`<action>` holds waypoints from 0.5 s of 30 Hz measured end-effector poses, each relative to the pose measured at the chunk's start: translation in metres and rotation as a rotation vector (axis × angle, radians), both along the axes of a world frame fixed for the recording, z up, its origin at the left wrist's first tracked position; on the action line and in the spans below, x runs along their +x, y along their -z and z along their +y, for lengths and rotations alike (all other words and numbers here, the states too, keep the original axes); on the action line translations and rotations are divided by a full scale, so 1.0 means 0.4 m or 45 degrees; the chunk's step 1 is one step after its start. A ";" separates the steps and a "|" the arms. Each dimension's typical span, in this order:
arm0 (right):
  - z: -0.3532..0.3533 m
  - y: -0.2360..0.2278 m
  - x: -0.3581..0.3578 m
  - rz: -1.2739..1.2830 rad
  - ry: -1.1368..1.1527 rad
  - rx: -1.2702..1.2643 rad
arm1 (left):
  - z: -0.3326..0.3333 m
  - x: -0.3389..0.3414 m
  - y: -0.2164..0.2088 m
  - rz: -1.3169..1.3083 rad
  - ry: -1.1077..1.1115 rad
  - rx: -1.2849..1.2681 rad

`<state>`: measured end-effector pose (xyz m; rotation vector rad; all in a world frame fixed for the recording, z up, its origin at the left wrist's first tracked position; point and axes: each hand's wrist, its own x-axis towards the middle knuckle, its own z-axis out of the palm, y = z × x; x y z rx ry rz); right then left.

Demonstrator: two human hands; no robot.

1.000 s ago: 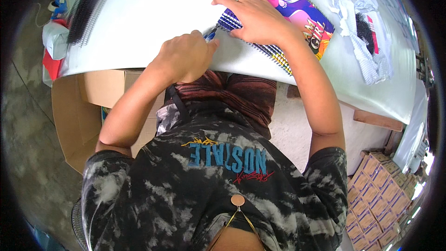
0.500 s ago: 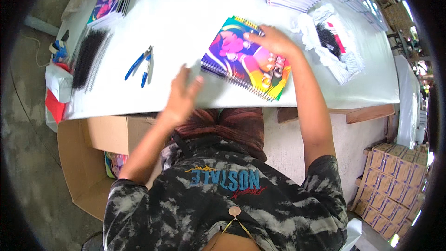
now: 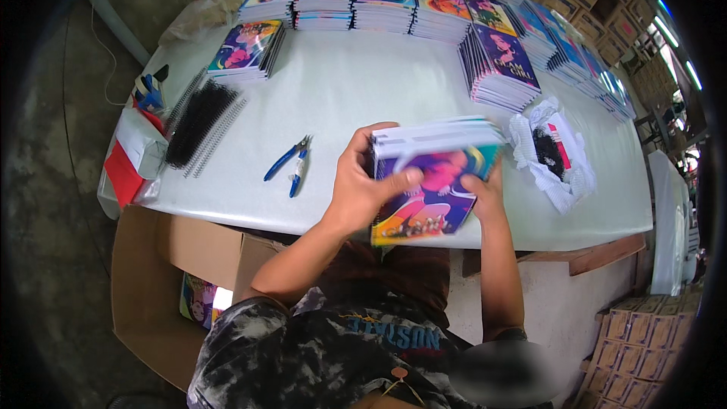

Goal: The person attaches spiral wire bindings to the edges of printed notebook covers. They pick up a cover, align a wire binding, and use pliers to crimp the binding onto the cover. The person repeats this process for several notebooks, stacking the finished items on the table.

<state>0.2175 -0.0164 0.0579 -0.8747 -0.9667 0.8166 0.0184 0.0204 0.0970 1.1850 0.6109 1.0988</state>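
The left hand (image 3: 360, 191) and right hand (image 3: 489, 191) grip a thick stack of paper notebooks with a purple, pink and yellow front cover (image 3: 435, 203) between their fingers, with blue-handled metal pliers (image 3: 296, 182) lying left of those fingers on the white surface (image 3: 363, 76) and a crumpled white wrapper (image 3: 564, 192) to their right.

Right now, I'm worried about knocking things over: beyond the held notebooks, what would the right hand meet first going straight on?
Probably the stack of purple-covered spiral notebooks ahead of the right hand, though depth is unclear.
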 end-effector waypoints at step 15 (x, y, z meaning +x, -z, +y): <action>-0.036 0.193 -0.033 -0.169 0.162 -0.216 | 0.090 -0.063 0.235 0.659 0.309 0.165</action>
